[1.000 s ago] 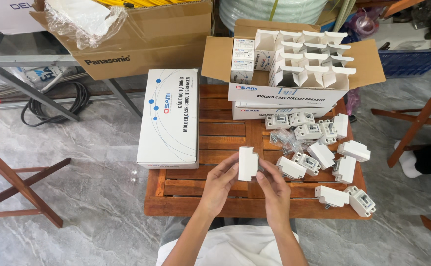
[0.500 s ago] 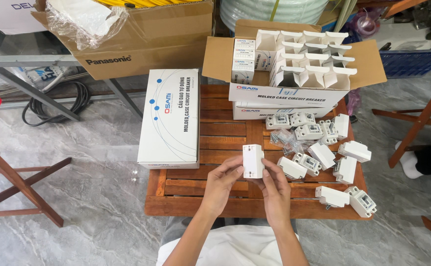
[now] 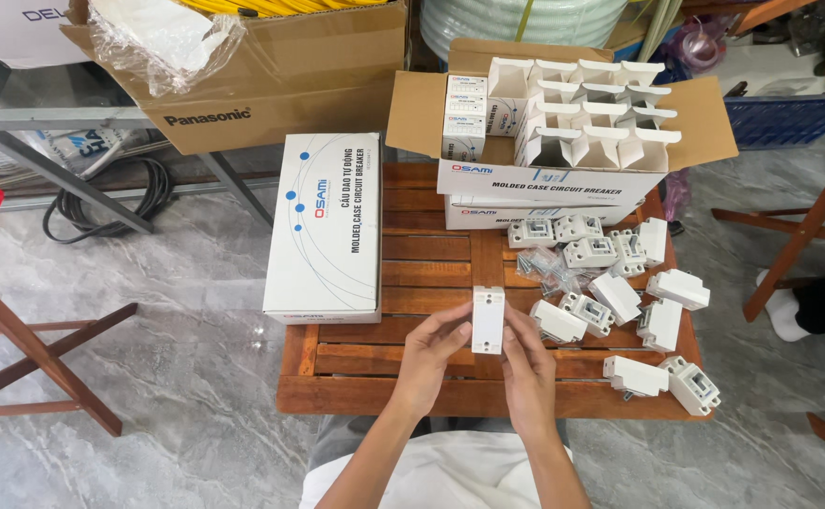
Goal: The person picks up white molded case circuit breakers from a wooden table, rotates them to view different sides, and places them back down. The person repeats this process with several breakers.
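Both my hands hold one small white rectangular switch unit (image 3: 488,319) upright over the front of a slatted wooden table (image 3: 356,372). My left hand (image 3: 431,353) grips its left side and my right hand (image 3: 527,363) its right side. Several more white switch units (image 3: 620,292) lie loose on the table to the right, with a small clear bag of screws (image 3: 549,267) among them.
An open white carton (image 3: 563,123) of small folded boxes stands at the table's back. A closed white box (image 3: 326,226) lies on the left edge. A brown cardboard box (image 3: 271,75) rests on a metal frame behind. Folding wooden stands (image 3: 808,226) flank the table; a person's foot (image 3: 789,316) is at right.
I have turned the white unit in my hands so its flat face now points up at me, and brought it slightly lower and more upright. Nothing else on the table has moved.
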